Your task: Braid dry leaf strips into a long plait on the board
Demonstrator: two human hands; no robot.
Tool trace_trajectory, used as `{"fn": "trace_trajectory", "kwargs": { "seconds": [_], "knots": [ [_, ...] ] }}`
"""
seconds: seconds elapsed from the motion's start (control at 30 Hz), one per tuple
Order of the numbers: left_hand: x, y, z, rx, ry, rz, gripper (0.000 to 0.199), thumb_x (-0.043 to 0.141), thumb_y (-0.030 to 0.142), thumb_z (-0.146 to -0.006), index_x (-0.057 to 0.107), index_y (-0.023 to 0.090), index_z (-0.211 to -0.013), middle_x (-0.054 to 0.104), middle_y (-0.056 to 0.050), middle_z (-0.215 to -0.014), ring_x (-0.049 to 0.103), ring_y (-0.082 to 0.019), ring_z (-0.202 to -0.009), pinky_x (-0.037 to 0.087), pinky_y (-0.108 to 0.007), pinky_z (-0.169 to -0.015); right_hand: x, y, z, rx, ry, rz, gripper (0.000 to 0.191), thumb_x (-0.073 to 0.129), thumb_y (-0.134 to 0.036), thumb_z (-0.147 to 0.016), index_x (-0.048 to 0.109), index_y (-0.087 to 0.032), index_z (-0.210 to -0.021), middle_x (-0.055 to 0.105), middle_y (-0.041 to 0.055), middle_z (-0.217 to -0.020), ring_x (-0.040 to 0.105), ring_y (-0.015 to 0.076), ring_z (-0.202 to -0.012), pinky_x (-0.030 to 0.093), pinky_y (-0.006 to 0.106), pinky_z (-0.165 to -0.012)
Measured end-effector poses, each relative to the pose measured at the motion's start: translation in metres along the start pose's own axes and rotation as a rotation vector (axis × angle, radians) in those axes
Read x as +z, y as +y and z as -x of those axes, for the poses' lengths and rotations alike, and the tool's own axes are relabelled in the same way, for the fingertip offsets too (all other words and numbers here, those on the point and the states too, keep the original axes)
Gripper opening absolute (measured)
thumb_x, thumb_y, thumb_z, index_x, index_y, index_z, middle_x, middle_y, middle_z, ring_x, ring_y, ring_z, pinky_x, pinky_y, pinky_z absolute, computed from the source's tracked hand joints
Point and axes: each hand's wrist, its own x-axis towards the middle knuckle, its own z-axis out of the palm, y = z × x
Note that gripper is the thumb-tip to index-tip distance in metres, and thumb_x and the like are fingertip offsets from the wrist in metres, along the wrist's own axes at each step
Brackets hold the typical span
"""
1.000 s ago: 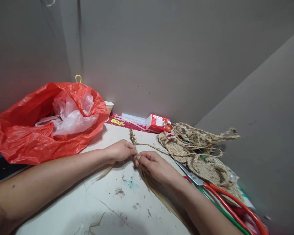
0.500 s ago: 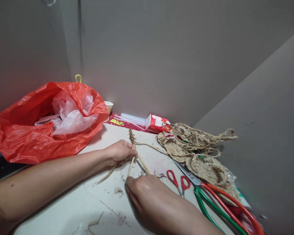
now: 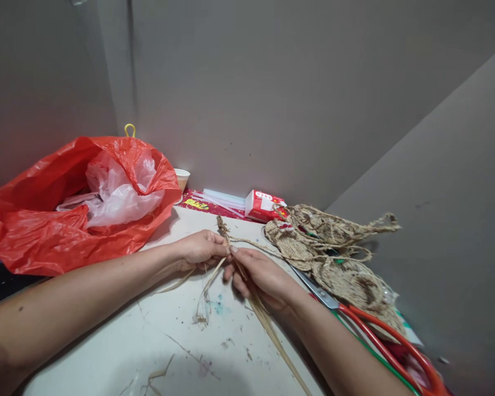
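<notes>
My left hand [image 3: 206, 248] pinches a braid of dry straw [image 3: 223, 228] just below its frayed dark top end. Close against it, my right hand [image 3: 258, 272] has thumb and forefinger closed at the same spot, where the braid divides into loose strands. One long pale straw strand [image 3: 274, 333] runs under my right hand toward the front edge. A shorter strand [image 3: 210, 283] hangs between the hands, its end frayed on the white tabletop [image 3: 169, 319]. From the braid a thin twisted cord [image 3: 253, 243] leads right to a heap of woven straw pieces [image 3: 334, 247].
A red plastic bag [image 3: 37, 236] holding white plastic stands at the left. Along the wall are a paper cup [image 3: 182, 179], pale straws [image 3: 225, 199] and a red tissue pack [image 3: 264, 205]. Large red-handled scissors [image 3: 371, 324] lie at the right. Straw scraps [image 3: 159, 377] litter the front.
My right hand has moved up from lower on the strands to meet my left hand at the braid. The small red scissors are now mostly covered by my right arm.
</notes>
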Motion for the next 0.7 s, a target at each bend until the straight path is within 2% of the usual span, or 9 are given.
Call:
{"fn": "trace_trajectory", "kwargs": {
  "seconds": [0.07, 0.13, 0.2, 0.3, 0.4, 0.5, 0.6, 0.7],
  "knots": [
    [0.000, 0.000, 0.000, -0.001, -0.020, -0.035, 0.025, 0.063, 0.036, -0.068, 0.048, 0.016, -0.063, 0.040, 0.008, -0.045, 0.023, -0.003, -0.037, 0.011, -0.022, -0.039, 0.003, 0.000, 0.001, 0.026, -0.045, -0.009, 0.032, 0.052, -0.047, -0.081, 0.048, -0.018, -0.070, 0.034, -0.0095, -0.046, 0.020, 0.0028, -0.034, 0.015, 0.015, -0.033],
    [-0.001, 0.001, 0.000, 0.003, -0.055, -0.081, 0.027, 0.062, 0.039, -0.069, 0.051, 0.015, -0.064, 0.047, 0.005, -0.051, 0.024, -0.003, -0.038, 0.013, -0.022, -0.039, 0.001, -0.002, 0.002, 0.039, -0.045, 0.033, 0.033, 0.052, -0.046, -0.081, 0.051, -0.016, -0.067, 0.027, -0.0110, -0.044, 0.014, 0.0027, -0.036, 0.009, 0.015, -0.033],
    [-0.004, 0.001, 0.000, -0.004, -0.077, -0.150, 0.028, 0.060, 0.041, -0.071, 0.053, 0.014, -0.067, 0.046, 0.005, -0.052, 0.023, -0.004, -0.039, 0.013, -0.022, -0.040, -0.002, -0.003, 0.001, 0.063, -0.053, 0.063, 0.033, 0.051, -0.044, -0.081, 0.051, -0.016, -0.064, 0.027, -0.0108, -0.043, 0.013, 0.0029, -0.035, 0.009, 0.016, -0.032],
    [-0.008, -0.001, -0.002, 0.025, -0.070, -0.292, 0.025, 0.057, 0.039, -0.074, 0.053, 0.014, -0.069, 0.036, 0.008, -0.049, 0.023, -0.004, -0.042, 0.017, -0.021, -0.042, -0.006, -0.001, -0.003, 0.095, -0.091, 0.025, 0.032, 0.051, -0.040, -0.079, 0.041, -0.019, -0.057, 0.026, -0.0110, -0.041, 0.012, 0.0031, -0.035, 0.008, 0.016, -0.032],
    [-0.013, -0.002, -0.004, 0.113, -0.091, -0.470, 0.020, 0.053, 0.032, -0.077, 0.054, 0.013, -0.069, 0.041, 0.006, -0.056, 0.032, -0.006, -0.050, 0.026, -0.019, -0.050, -0.004, 0.002, -0.005, 0.106, -0.084, -0.019, 0.030, 0.051, -0.034, -0.075, 0.037, -0.019, -0.053, 0.026, -0.0113, -0.039, 0.011, 0.0027, -0.034, 0.006, 0.016, -0.031],
    [-0.014, 0.006, -0.001, 0.105, -0.126, -0.663, 0.020, 0.048, 0.029, -0.079, 0.059, 0.013, -0.075, 0.047, 0.004, -0.062, 0.039, -0.007, -0.057, 0.031, -0.020, -0.056, 0.000, 0.002, -0.005, 0.105, -0.011, -0.031, 0.024, 0.049, -0.027, -0.072, 0.039, -0.019, -0.051, 0.025, -0.0112, -0.036, 0.011, 0.0023, -0.032, 0.007, 0.016, -0.031],
    [-0.009, 0.020, 0.007, 0.069, -0.084, -0.884, 0.022, 0.042, 0.024, -0.080, 0.061, 0.014, -0.073, 0.049, 0.003, -0.060, 0.041, -0.009, -0.056, 0.033, -0.020, -0.056, 0.005, 0.002, -0.003, 0.099, 0.056, -0.032, 0.020, 0.047, -0.024, -0.071, 0.045, -0.018, -0.052, 0.025, -0.0113, -0.034, 0.011, 0.0022, -0.030, 0.007, 0.016, -0.030],
    [0.005, 0.030, 0.015, 0.073, 0.011, -1.047, 0.025, 0.040, 0.022, -0.079, 0.062, 0.014, -0.072, 0.055, 0.000, -0.060, 0.046, -0.011, -0.056, 0.033, -0.021, -0.054, 0.008, 0.003, -0.002, 0.084, 0.077, -0.049, 0.021, 0.047, -0.024, -0.072, 0.047, -0.018, -0.052, 0.025, -0.0114, -0.033, 0.011, 0.0023, -0.030, 0.007, 0.017, -0.030]
  ]
}}
